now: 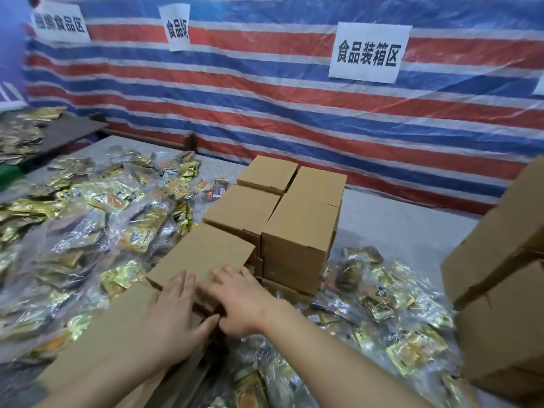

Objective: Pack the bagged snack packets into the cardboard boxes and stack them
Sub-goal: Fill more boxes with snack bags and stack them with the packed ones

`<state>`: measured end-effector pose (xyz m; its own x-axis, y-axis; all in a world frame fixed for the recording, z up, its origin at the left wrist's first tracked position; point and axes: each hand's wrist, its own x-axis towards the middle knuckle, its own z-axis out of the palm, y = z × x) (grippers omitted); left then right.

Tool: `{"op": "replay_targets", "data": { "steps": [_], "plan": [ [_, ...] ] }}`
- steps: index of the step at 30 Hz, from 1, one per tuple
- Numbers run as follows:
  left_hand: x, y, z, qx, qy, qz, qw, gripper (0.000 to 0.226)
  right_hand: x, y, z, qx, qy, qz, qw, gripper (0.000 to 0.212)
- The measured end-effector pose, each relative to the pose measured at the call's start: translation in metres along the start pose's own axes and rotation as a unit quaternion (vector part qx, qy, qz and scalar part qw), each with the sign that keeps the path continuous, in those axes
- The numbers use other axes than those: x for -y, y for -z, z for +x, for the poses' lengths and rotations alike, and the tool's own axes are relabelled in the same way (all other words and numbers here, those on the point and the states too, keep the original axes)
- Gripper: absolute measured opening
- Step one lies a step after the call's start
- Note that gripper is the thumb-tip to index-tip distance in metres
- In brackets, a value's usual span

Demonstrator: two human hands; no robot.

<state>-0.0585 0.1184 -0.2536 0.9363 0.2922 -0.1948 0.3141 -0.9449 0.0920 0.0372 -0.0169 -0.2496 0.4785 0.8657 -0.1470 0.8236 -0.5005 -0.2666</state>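
- On the far wall hung a striped tarpaulin [265, 92] in red, blue and white, woven and glossy under clear plastic film.
- A white paper sign [369, 53] on it read 食品装箱区; a smaller sign [178, 26] began 食品, and a left sign [60, 23] ended 食品区.
- Near the middle, the closed box [203, 254], plain brown cardboard with no print, lay tilted against a stack of boxes [297, 219] of the same matte card.
- The left hand [173, 319] lay flat on the box's near edge, fingers straight and pressed together.
- The right hand [241, 298] pressed its near corner, fingers spread, thumb below.
- Crinkled gold foil snack packets [97, 219] in clear bags covered the table left and right; their print was too blurred to read.
- More cardboard boxes [500, 278] stood stacked at the right.
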Motion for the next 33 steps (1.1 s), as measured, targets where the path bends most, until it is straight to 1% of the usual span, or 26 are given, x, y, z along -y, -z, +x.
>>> {"op": "replay_targets", "data": {
  "steps": [2,4,6,8,10,12,16,18,21,23,25,28,30,31,33],
  "plan": [
    [0.005,-0.007,-0.014,0.033,0.022,0.033,0.999,0.106,0.012,-0.015,0.001,0.01,0.027,-0.055,0.998,0.085],
    [0.01,-0.016,-0.025,0.06,0.032,0.053,0.996,0.107,0.021,-0.026,0.001,0.005,0.044,-0.095,0.994,0.088],
    [0.014,-0.022,-0.033,0.07,0.041,0.061,0.995,0.098,0.028,-0.036,0.001,-0.019,0.046,-0.109,0.993,0.084],
    [0.016,-0.025,-0.037,0.061,0.048,0.09,0.993,0.085,0.033,-0.043,0.002,-0.048,0.043,-0.109,0.992,0.075],
    [0.016,-0.021,-0.039,0.044,0.048,0.14,0.988,0.079,0.038,-0.044,0.003,-0.082,0.045,-0.09,0.991,0.064],
    [0.016,-0.009,-0.038,0.035,0.042,0.177,0.983,0.074,0.043,-0.038,0.005,-0.111,0.047,-0.044,0.992,0.058],
    [0.018,0.039,-0.039,0.023,0.041,0.228,0.973,0.068,0.053,-0.008,0.009,-0.155,0.048,0.045,0.986,0.045],
    [0.018,0.07,-0.041,0.014,0.015,0.215,0.976,0.059,0.06,0.016,0.009,-0.18,0.047,0.106,0.977,0.037],
    [0.015,0.122,-0.051,-0.026,-0.017,0.179,0.983,0.035,0.068,0.058,0.005,-0.235,0.048,0.163,0.957,0.028],
    [0.005,0.16,-0.053,-0.065,-0.025,0.188,0.98,0.034,0.068,0.092,-0.005,-0.267,0.049,0.181,0.945,0.022],
    [-0.006,0.192,-0.05,-0.095,-0.038,0.171,0.98,0.035,0.062,0.125,-0.016,-0.286,0.04,0.158,0.944,0.016],
    [-0.043,0.221,-0.035,-0.154,-0.099,0.118,0.976,0.02,0.03,0.164,-0.05,-0.305,0.002,0.106,0.946,0.002],
    [-0.077,0.227,-0.021,-0.196,-0.136,0.096,0.966,0.018,-0.001,0.184,-0.085,-0.32,-0.048,0.091,0.942,0.011],
    [-0.094,0.226,-0.016,-0.207,-0.153,0.082,0.963,0.019,-0.017,0.192,-0.103,-0.326,-0.078,0.08,0.939,0.013],
    [-0.13,0.217,-0.007,-0.217,-0.186,0.045,0.957,0.02,-0.049,0.2,-0.146,-0.332,-0.149,0.052,0.93,0.006]
  ]
}}
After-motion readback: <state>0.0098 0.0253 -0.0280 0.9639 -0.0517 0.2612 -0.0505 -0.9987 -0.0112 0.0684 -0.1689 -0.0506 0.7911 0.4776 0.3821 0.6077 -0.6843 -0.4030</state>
